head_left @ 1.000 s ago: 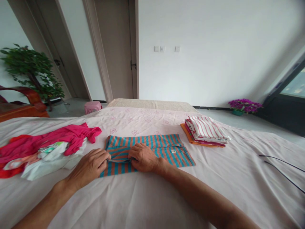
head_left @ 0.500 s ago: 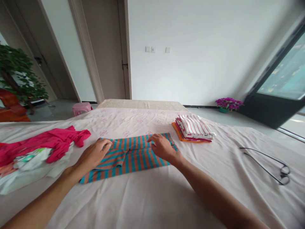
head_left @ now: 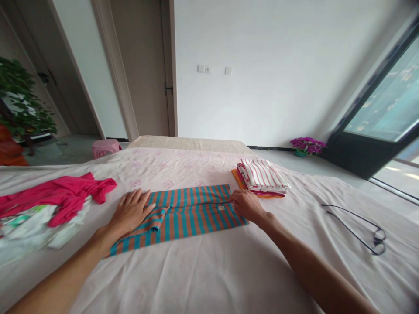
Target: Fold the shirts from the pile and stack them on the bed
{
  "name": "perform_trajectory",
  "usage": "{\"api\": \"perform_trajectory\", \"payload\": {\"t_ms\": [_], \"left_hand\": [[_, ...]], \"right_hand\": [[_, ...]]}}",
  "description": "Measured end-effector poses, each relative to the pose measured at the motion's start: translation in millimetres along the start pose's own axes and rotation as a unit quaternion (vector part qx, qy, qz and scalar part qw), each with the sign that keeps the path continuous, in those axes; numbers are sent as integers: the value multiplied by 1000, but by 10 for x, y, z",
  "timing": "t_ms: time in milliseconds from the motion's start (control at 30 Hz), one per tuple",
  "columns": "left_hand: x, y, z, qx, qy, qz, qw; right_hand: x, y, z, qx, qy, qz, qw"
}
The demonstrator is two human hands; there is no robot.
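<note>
A teal-and-brown striped shirt (head_left: 191,216) lies folded lengthwise on the bed in front of me, with a small pale label showing near its right end. My left hand (head_left: 132,211) rests flat on the shirt's left part, fingers stretched out, beside a folded-over flap. At the right end, my right hand (head_left: 247,205) has its fingers curled closed on the shirt's edge. Just beyond that hand sits a stack of folded clothes (head_left: 263,174), a white one with red stripes on top.
Crumpled pink and white clothes (head_left: 72,192) lie to the left on the pale bedsheet (head_left: 203,279). Black-framed glasses (head_left: 356,224) rest at the right. Beyond the bed are a pink stool (head_left: 106,148) and a pot of purple flowers (head_left: 307,146).
My right hand has moved right from the shirt's upper middle to its right end, uncovering the label. My left hand has flattened and spread on the cloth. The view has shifted slightly.
</note>
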State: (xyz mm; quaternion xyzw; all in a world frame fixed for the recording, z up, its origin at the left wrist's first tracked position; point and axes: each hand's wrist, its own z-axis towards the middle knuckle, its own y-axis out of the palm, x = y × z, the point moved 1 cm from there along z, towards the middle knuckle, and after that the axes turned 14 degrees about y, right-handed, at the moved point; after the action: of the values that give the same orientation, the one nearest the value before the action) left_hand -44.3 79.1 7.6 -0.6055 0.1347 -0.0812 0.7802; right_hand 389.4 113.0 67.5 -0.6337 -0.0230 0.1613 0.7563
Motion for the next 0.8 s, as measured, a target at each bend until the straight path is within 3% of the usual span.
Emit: {"api": "perform_trajectory", "payload": {"t_ms": [100, 167, 267, 367, 467, 667, 800], "left_hand": [[28, -23, 2, -10, -10, 11, 1000], [45, -42, -3, -12, -16, 10, 1000], [61, -74, -16, -9, -26, 1, 1000], [73, -104, -24, -17, -51, -10, 998], [65, -100, -30, -29, -92, -28, 995], [-35, -74, -31, -54, -144, -72, 985], [114, -245, 129, -36, -116, -51, 991]], "right_hand": [[-180, -71, 128, 26, 41, 12, 999], [-351, -21, 223, 25, 7, 23, 999], [-519, 215, 315, -15, -42, 1, 999], [-507, 484, 337, -44, -18, -43, 998], [-403, 606, 338, -45, 27, -79, 996], [-355, 481, 382, -37, 108, -124, 986], [-696, 406, 391, -18, 65, -90, 994]]}}
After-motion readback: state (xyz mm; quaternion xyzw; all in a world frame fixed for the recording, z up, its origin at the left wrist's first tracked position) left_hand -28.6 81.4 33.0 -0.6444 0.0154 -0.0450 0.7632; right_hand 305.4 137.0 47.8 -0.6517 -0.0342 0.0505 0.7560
